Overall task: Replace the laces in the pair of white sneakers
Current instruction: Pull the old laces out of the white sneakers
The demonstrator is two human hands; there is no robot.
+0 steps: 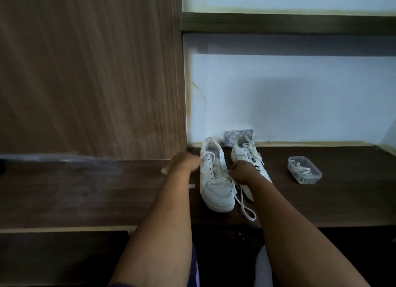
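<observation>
Two white sneakers stood on the dark wood surface (321, 201), toes toward its front edge, heels near the back edge by the wall. Left sneaker (215, 179) sat just beside the wood panel (92, 72) at the surface's left end; its eyelets were mostly bare, w/ one lace (244, 205) running from the lower eyelets and trailing off the toe side toward the front edge. Right sneaker (248, 158) was laced, partly hidden behind the right hand (243, 172). Left hand (184, 163) was curled at the upper eyelet row and appeared to pinch the lace end there; right hand was curled at the lower eyelets, pinching the lace. Judgement: lace is light, limp, flat, likely to snag at eyelets; best taken close to the tip and pulled along the eyelet line. Sneaker is light and apt to slide or tip when pulled, upper soft, sole stiff; steady it by the sole or heel. A clear plastic box (304, 170) holding spare laces sat well apart to the right, lid not seen. A small patterned item (233, 137) leaned on the wall behind the heels. Room: tight on the left against the panel, open to the right; trailing lace lay near the front edge and could drop over it.
</observation>
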